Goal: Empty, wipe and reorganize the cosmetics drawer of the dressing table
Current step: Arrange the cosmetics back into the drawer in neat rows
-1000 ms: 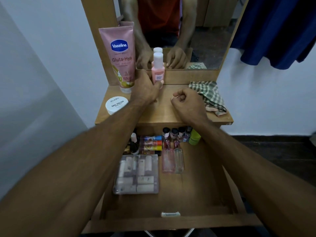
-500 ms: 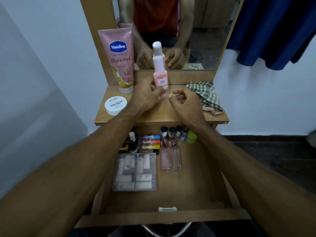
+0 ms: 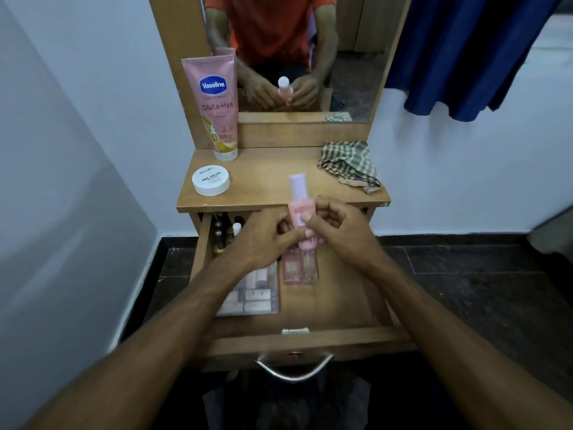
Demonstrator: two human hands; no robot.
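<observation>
Both hands met over the open drawer, just in front of the table edge. Left hand and right hand both had a grip on the pink bottle: fingers curled round its lower body, right thumb pressed on the label. Bottle upright, slightly tilted, pale cap above the table edge, base over the drawer.

Inside the drawer: two clear bottles lying flat right under the pink bottle; a clear plastic box of small white pieces to their left, partly under the left forearm; small dark bottles standing in the back left corner. Metal handle on the drawer front.

On the table: pink lotion tube standing on its cap at the back left against the mirror frame, round white jar in front of it, checked cloth bunched at the right. Blue fabric hung right of the mirror.
</observation>
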